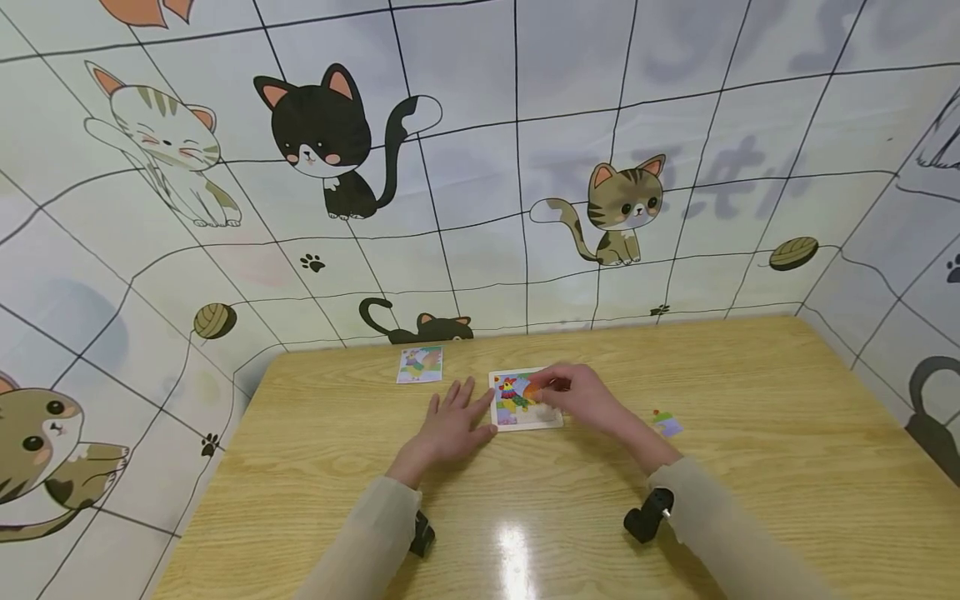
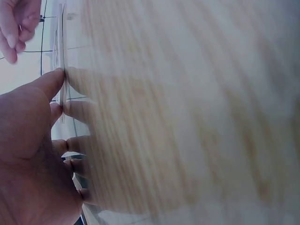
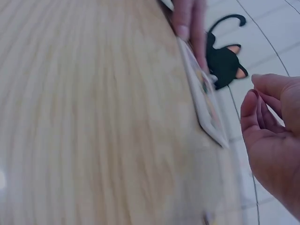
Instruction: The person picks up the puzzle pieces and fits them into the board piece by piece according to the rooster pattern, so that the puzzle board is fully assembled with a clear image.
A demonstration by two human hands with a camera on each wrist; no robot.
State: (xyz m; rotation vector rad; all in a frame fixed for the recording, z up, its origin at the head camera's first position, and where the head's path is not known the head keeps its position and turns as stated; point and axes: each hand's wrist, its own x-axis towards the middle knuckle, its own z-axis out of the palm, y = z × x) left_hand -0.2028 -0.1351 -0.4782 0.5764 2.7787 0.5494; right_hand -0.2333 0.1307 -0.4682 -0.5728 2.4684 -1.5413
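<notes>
A small square puzzle board with a colourful rooster picture lies at the middle of the wooden table. My left hand rests flat on the table, its straight fingers and thumb against the board's left edge. My right hand hovers over the board's right half with curled fingers. Its thumb and forefinger pinch together on what looks like a small orange puzzle piece. In the right wrist view the board shows edge-on, with a left-hand finger behind it.
A reference card with the same picture lies at the back left of the board. A loose puzzle piece lies to the right of my right forearm. Cat-patterned walls close off the table at the back and sides.
</notes>
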